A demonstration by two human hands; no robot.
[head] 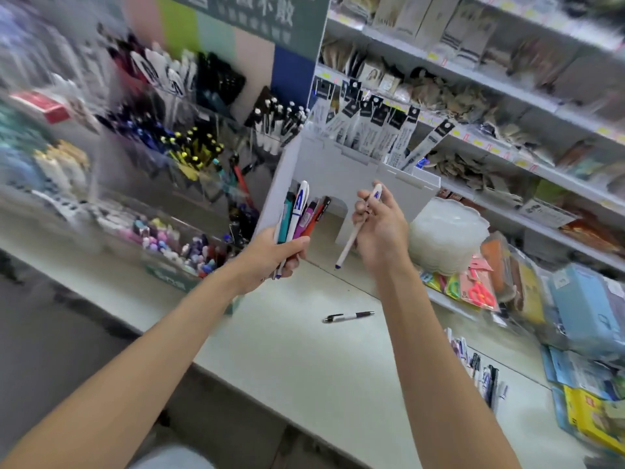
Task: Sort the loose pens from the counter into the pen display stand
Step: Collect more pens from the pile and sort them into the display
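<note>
Gripping a pen bundle [297,214], left hand [267,257] waits; right hand [380,231] fingers [362,208] pinch 1 white pen [350,241], best slotted among the display stand [162,137] lookalikes.

Fanned upright in left hand [270,255]: bunch of pens [297,211], white, teal, purple, orange, black. Slanted tip-down in right hand [378,228]: white pen [350,240] with blue tip. Flat on pale counter [287,360]: black-and-white click pen [348,316]. At left, blurred: tiered display stand [176,137], packed with pens.
</note>
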